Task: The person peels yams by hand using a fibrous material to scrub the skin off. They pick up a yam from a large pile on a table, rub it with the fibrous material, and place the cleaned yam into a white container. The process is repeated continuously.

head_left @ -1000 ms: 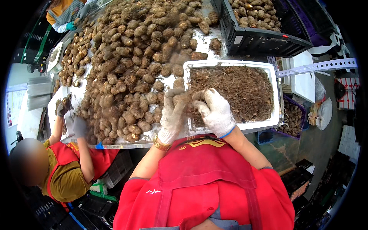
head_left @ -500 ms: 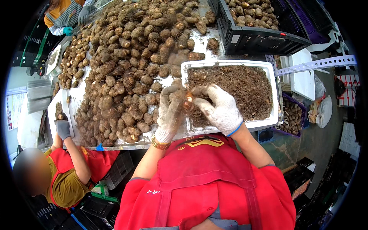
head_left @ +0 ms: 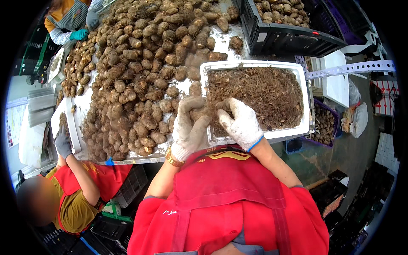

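Note:
Both my hands wear dirty white work gloves. My left hand [head_left: 190,127] and my right hand [head_left: 240,123] together grip one brown root tuber [head_left: 203,114] at the near left corner of a white tray [head_left: 255,64]. The tray is filled with brown fibrous peelings [head_left: 259,93]. A big heap of brown tubers [head_left: 140,72] covers the metal table [head_left: 142,159] just left of my hands. My red apron fills the lower middle of the view.
A co-worker in a red apron sits at lower left, a grey-gloved hand [head_left: 63,142] at a second white tray. Another person's teal-gloved hand [head_left: 78,35] is at the far left. A black crate [head_left: 293,36] of tubers stands at the back right; more crates lie below.
My hands have stayed at the tray's near left corner, turning the tuber between them. The co-worker's gloved hand shifted slightly along the table edge.

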A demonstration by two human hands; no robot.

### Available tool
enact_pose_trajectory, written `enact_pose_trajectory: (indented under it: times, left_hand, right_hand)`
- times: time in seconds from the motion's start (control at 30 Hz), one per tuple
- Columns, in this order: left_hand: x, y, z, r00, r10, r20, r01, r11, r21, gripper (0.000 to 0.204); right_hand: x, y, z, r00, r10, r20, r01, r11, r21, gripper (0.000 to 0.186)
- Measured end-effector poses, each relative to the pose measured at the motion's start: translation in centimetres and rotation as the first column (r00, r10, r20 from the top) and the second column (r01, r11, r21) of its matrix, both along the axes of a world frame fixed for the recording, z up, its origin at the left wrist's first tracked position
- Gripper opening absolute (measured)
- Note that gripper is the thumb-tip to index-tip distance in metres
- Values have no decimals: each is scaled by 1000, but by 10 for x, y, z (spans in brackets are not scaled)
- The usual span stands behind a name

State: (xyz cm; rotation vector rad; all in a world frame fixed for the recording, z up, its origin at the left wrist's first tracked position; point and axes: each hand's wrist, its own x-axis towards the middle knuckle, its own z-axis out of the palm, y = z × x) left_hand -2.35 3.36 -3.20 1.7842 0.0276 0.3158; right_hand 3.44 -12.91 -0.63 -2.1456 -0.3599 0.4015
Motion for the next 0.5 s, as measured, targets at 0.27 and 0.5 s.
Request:
enact_pose_trajectory:
  times: [0.27,0.5]
  left_hand:
    - [-3,-5,7,988,-102,-118,0,756,-655,33]
    - [2,-1,8,988,-1,-153,-25,986,-165,30]
  right_hand:
    - [11,-7,-15,968,-54,-243,32,995,-92,29]
    - [0,-6,41,998,35,60,-47,974,221,23]
